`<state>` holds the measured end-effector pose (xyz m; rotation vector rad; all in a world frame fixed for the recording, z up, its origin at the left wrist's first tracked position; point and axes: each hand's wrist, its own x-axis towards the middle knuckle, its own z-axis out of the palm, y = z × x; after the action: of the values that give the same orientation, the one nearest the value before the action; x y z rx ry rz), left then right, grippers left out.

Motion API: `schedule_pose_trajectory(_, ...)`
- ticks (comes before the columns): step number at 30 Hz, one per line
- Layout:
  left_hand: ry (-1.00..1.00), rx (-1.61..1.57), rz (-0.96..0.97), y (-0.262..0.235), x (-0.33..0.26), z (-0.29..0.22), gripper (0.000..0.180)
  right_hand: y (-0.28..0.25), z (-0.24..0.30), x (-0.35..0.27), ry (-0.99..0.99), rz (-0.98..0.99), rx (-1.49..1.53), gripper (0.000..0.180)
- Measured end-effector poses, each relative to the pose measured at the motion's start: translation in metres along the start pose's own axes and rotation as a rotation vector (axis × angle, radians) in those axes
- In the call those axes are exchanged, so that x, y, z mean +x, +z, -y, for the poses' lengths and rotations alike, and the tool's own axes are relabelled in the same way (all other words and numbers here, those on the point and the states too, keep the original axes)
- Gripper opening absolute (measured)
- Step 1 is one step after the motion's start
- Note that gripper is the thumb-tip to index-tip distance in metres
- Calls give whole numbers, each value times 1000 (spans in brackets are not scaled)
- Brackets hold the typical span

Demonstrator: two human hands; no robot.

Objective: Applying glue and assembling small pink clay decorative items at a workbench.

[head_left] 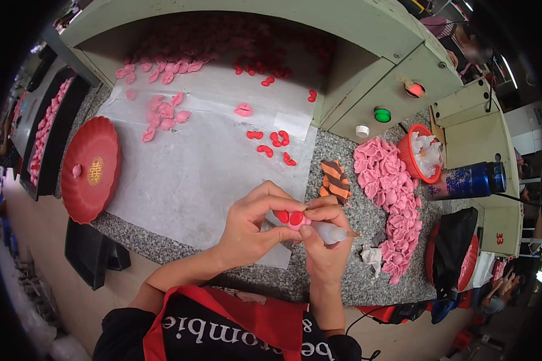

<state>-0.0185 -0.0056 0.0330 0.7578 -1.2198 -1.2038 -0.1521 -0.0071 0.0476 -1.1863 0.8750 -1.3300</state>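
My left hand [250, 225] pinches a small pink piece with two red spots on it [290, 219], held just above the speckled stone counter [343, 283]. Touching the same piece, my right hand [324, 240] is closed around a translucent squeeze tube [334, 233] whose thin nozzle points right. Both hands meet over the near edge of a white paper sheet [186, 174]. Several small red bean-shaped pieces [272, 142] lie on the sheet beyond my hands.
A heap of pink pieces [388, 192] lies to the right, an orange-and-brown striped cloth [335, 179] beside it. A red round lid [90, 169] sits left. A red basket [424, 153], a blue bottle [467, 180], a green button [382, 114] and more pink pieces [162, 114] stand further back.
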Motion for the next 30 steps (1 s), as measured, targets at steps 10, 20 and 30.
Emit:
schedule_pose_trajectory(10,9,88,35,-3,-2,2,34,0,-4,-1,-2,-23,15,15)
schedule_pose_trajectory(20,-9,239,-9,-2,2,-3,44,-3,-18,-1,609,-40,941,13)
schedule_pose_trajectory(30,-79,45,-36,-7,5,-9,38,9,-5,2,239,-44,321,31)
